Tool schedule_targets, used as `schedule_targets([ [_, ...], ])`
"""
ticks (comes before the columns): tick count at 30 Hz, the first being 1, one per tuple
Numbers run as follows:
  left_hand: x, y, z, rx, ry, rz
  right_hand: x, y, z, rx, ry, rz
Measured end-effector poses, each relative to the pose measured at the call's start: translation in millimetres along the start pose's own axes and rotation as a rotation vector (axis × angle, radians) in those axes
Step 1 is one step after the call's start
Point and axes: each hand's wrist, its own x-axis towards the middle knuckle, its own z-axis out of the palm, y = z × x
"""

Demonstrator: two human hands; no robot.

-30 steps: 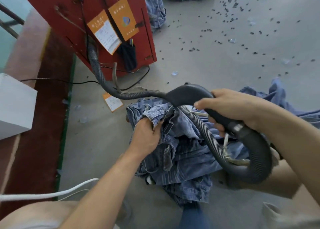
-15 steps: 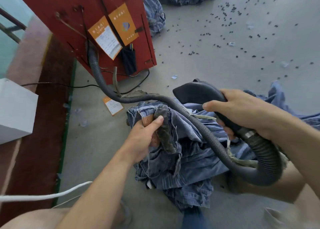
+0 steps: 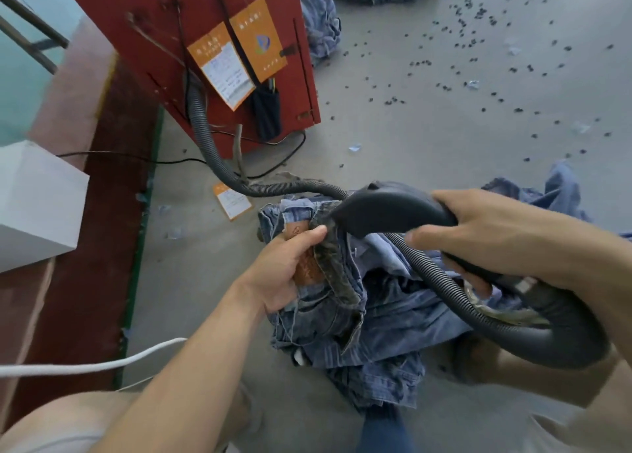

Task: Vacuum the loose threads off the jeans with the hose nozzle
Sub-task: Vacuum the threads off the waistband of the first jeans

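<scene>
Down on the grey concrete floor in front of me, I see the jeans bunched in a crumpled heap, the waistband end lifted toward the camera. My left hand grips that waistband, fingers curled round the denim and thumb laid across the top of the fold, with the brown leather patch showing just beside the palm. My right hand is wrapped round the black handle of the hose nozzle, thumb stretched forward under it, and the nozzle's wide dark mouth sits right at the waistband edge, next to my left thumb; I cannot tell whether it actually touches the cloth. From the handle the ribbed grey hose loops down and round under my right wrist, crosses over the jeans, then runs away along the floor and up to the red cabinet at the back. Two orange tags hang on the cabinet's face, and a third orange card lies on the floor near the hose. A thin black cable trails across the floor below the cabinet. Small dark bits are scattered over the concrete to the right. More blue denim is piled beyond the cabinet, and another piece lies behind my right forearm. At the left edge stands a white box, and a white cord runs past my left arm.
</scene>
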Motion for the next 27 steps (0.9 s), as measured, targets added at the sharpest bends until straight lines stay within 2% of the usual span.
schedule_targets([
  [2,0.1,-1.5,1.4,0.026,-0.036,-0.014,14.2,-3.2,6.8,0.002,0.018,-0.014],
  [4,-1.4,-3.9,2.5,0.026,-0.065,-0.032,27.3,-4.5,7.1,-0.048,0.126,-0.033],
  [6,-1.9,-4.5,0.6,0.006,-0.077,-0.045,25.8,0.6,-2.8,-0.019,0.159,-0.029],
  [9,-0.4,-0.8,-7.0,-0.037,-0.055,-0.071,1.7,8.4,-19.5,0.061,0.037,-0.049],
  [11,0.0,0.3,-8.7,-0.037,-0.072,-0.108,-5.2,5.4,-22.4,-0.021,-0.037,-0.057],
  [13,0.8,-2.3,-8.6,-0.038,-0.096,-0.160,3.8,0.9,-18.1,-0.081,-0.049,-0.063],
  [18,0.3,-7.5,-13.1,-0.041,-0.130,-0.242,16.7,11.9,-18.5,0.065,0.054,-0.062],
  [20,1.5,-5.4,-15.5,-0.032,-0.131,-0.237,5.8,16.3,-29.0,0.133,-0.007,-0.046],
  [23,5.1,-4.8,-16.3,-0.018,-0.145,-0.212,0.2,14.1,-26.2,0.094,-0.131,0.003],
  [24,5.7,-5.3,-15.2,-0.012,-0.149,-0.206,5.6,12.5,-20.6,0.088,-0.116,0.000],
  [27,6.3,-8.5,-12.1,-0.022,-0.144,-0.197,21.4,10.8,-10.0,0.042,0.085,-0.052],
])
